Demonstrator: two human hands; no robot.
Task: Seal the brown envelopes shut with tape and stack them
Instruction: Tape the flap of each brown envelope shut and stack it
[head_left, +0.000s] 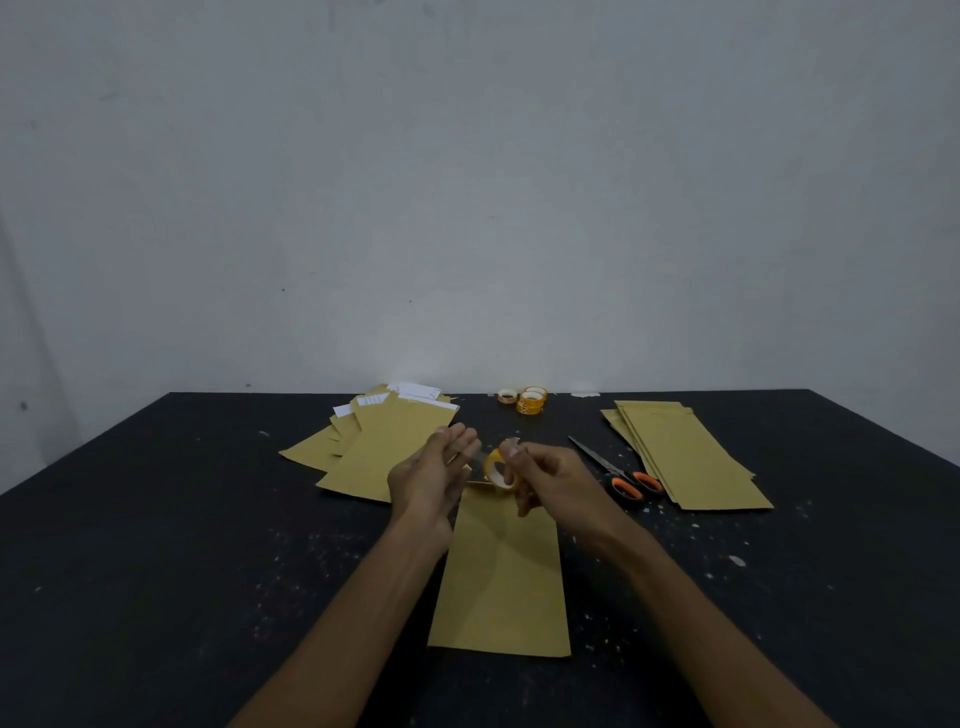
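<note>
On the black counter (182, 519), in the near middle, one long brown paper envelope (501, 577) lies flat with its short end toward the person. Above its far end both hands are raised, a little above the paper.

The right hand (556, 478) grips a small yellow roll of clear tape (500, 470). Its fingers are curled around the roll and the thumb presses on the top of it. The left hand (428, 470) is just beside it, with its back to the camera. Its fingers are almost straight and close together, and at their tips they hold the free end of a short strip of clear tape (475, 457). The strip is stretched between the roll and these fingers. The thumb of the left hand is hidden.

At the far left a loose pile of brown envelopes with white strips at their open ends (363, 441) is spread out like a fan. At the right a neater stack of brown envelopes (691, 457) lies at an angle. Between this stack and the right hand a pair of scissors with orange and black handles (621, 473) rests on the counter, with its blades pointing to the far left. Near the far edge of the counter there are a few small yellow tape rolls (530, 401) together. Many small white specks are scattered on the dark surface. Behind the counter there is a plain pale grey wall (467, 182).
</note>
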